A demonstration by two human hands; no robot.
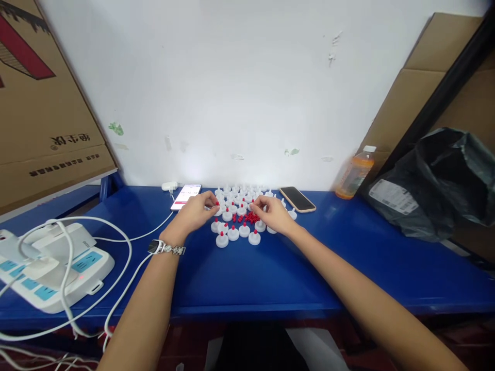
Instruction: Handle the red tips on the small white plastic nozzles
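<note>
**Both hands among the white caps and red tips**

The blue table (270, 268) runs the whole width in front of me, backed by a white wall (240, 87). Large cardboard boxes (42, 113) lean at the far left, and more cardboard stands at the far right behind a dark plastic bag (433, 180). At the near left a white power strip (54, 268) sits with white cables (116, 242) looping around it. An orange drink bottle (353, 175) stands at the far right against the wall.

A lit phone (186, 196) lies far left of my hands, and a dark phone (297, 199) lies far right of them.

My left hand (195, 214), with a wristwatch (164, 248) on the wrist, rests on the left edge of the cluster of white caps (237, 211), its fingers curled in and pinching a small red tip at their ends. My right hand (273, 212) rests on the right edge of the cluster, fingers bent in toward the pile of red tips (247, 218); I cannot tell whether it holds anything. The caps sit in the middle of the table towards the wall, between my hands, the nearest row already carrying red tips. The loose red tips lie in the cluster's centre.
</note>
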